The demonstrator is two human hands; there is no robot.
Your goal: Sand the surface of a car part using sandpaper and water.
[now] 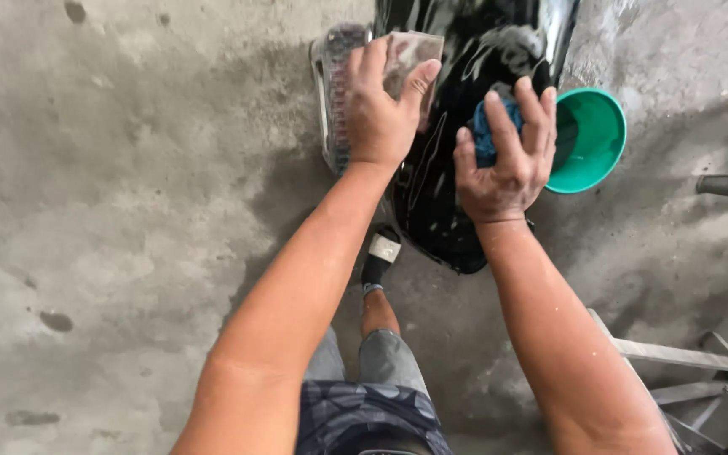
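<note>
While the left hand (pixel 378 114) lies spread with fingers clasped over the top edge of a glossy black panel (pixel 440 198) — a vehicle body part, it seems, with a clear ribbed light lens (pixel 336 93) at its left edge — the right hand (pixel 505 152) presses a bunched blue cloth (pixel 484 135) against the panel's wet right side, fingers curled around it. Water streaks and beads cover the black surface, so the washing looks well under way but not finished — no part looks wiped dry. A green bucket (pixel 596 139) stands on the concrete floor (pixel 128 253) just beside the panel's right edge.
</note>
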